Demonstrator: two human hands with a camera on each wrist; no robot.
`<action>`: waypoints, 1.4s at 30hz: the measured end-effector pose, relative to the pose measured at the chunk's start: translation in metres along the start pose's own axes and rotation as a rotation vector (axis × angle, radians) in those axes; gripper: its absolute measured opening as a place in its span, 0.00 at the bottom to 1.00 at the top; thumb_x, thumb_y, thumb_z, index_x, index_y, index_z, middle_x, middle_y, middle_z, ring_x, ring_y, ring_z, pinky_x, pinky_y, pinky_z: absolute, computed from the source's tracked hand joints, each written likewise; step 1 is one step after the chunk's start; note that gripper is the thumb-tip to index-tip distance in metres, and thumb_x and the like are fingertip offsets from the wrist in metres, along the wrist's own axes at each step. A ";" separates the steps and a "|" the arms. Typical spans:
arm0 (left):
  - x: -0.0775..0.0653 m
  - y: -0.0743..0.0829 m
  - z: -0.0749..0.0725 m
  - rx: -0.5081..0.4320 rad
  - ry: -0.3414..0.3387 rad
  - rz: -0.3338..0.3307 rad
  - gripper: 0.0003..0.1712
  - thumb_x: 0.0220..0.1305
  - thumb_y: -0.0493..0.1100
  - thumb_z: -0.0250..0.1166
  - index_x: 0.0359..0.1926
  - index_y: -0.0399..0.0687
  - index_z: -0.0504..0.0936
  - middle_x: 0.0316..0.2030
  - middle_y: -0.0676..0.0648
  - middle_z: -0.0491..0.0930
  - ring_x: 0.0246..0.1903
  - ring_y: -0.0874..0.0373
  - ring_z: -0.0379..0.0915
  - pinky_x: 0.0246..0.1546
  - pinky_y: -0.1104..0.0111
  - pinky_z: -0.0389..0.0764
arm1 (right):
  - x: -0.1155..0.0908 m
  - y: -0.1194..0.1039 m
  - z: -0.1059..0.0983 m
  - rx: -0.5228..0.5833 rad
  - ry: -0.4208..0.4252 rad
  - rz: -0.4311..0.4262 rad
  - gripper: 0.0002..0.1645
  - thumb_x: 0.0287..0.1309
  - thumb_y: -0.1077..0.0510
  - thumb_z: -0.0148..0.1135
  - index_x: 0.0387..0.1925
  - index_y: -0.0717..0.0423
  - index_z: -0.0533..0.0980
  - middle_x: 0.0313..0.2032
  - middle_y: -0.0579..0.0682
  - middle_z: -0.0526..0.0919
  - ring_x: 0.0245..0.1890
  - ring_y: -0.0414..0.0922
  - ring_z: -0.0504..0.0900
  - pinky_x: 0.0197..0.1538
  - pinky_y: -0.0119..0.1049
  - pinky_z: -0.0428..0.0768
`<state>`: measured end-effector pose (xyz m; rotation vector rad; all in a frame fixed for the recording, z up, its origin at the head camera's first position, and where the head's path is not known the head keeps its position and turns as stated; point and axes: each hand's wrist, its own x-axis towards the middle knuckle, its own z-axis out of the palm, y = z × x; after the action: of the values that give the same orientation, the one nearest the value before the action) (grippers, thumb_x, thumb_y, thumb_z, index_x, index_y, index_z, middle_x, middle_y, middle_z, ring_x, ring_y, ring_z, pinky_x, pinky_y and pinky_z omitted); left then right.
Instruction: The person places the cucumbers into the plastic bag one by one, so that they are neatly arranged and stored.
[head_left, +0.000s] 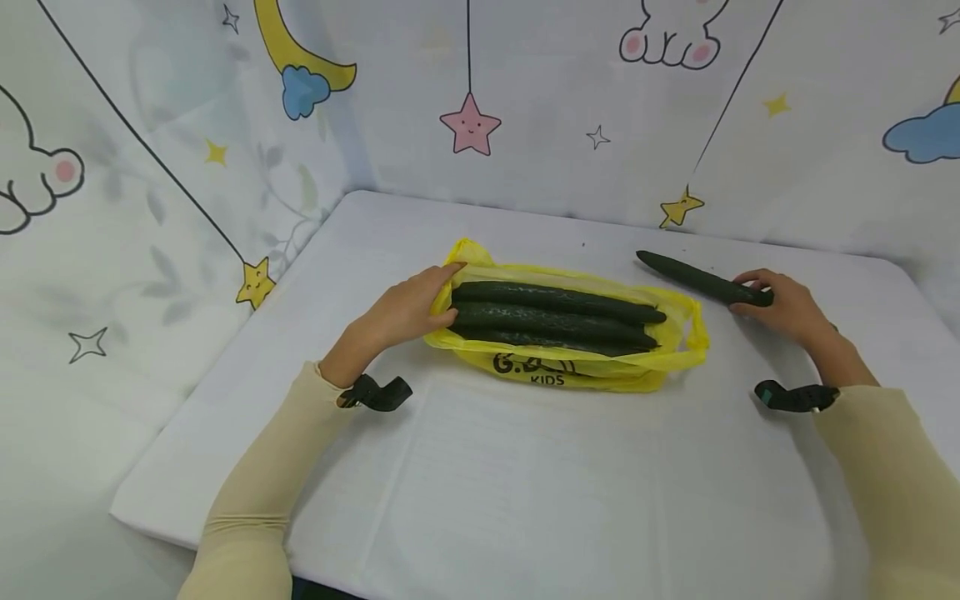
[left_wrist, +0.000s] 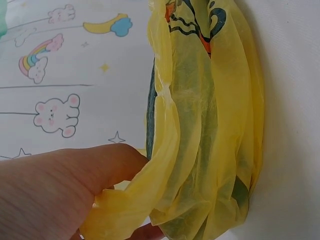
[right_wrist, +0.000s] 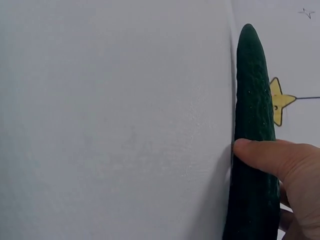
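Note:
A yellow plastic bag (head_left: 570,379) with dark print lies on the table, its mouth spread toward me. Long dark green cucumbers (head_left: 555,319) lie side by side inside it. My left hand (head_left: 401,310) is at the bag's left end and holds the rim; in the left wrist view the thumb (left_wrist: 110,162) is against the bunched film, other fingers mostly hidden. To the right of the bag, my right hand (head_left: 787,307) grips a single cucumber (head_left: 690,277) near its right end. In the right wrist view the thumb (right_wrist: 265,155) lies across this cucumber's side.
A white cloth covers the table (head_left: 525,483). Behind it hangs a pale curtain (head_left: 540,100) printed with stars, moons and bears. Each wrist wears a dark strap-on camera, the left one (head_left: 382,393) near the bag's lower left. The bag's handle loop (head_left: 697,337) sticks out at its right end.

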<state>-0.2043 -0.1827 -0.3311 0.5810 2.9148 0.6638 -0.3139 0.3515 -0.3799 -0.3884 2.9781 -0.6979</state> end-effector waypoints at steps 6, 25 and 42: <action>0.000 0.000 -0.001 0.009 -0.001 0.003 0.41 0.67 0.44 0.61 0.75 0.42 0.53 0.69 0.37 0.62 0.67 0.43 0.62 0.58 0.50 0.73 | -0.004 -0.010 -0.003 0.006 0.021 -0.037 0.31 0.66 0.54 0.59 0.62 0.68 0.64 0.54 0.77 0.67 0.54 0.72 0.64 0.55 0.70 0.61; 0.002 0.000 -0.003 0.012 0.003 0.012 0.41 0.67 0.44 0.61 0.75 0.42 0.53 0.68 0.36 0.63 0.66 0.43 0.63 0.58 0.50 0.72 | -0.030 -0.099 -0.020 0.014 0.121 -0.202 0.29 0.66 0.57 0.61 0.63 0.67 0.67 0.58 0.71 0.70 0.51 0.67 0.70 0.48 0.62 0.71; 0.000 0.001 -0.002 0.013 -0.003 0.011 0.41 0.67 0.44 0.61 0.76 0.43 0.53 0.69 0.37 0.63 0.67 0.43 0.62 0.58 0.50 0.72 | -0.041 -0.159 -0.008 0.058 0.174 -0.500 0.28 0.59 0.63 0.67 0.60 0.65 0.72 0.55 0.64 0.77 0.56 0.59 0.73 0.58 0.24 0.66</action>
<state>-0.2039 -0.1830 -0.3290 0.5996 2.9176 0.6447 -0.2382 0.2276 -0.3022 -1.1468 3.0263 -0.8908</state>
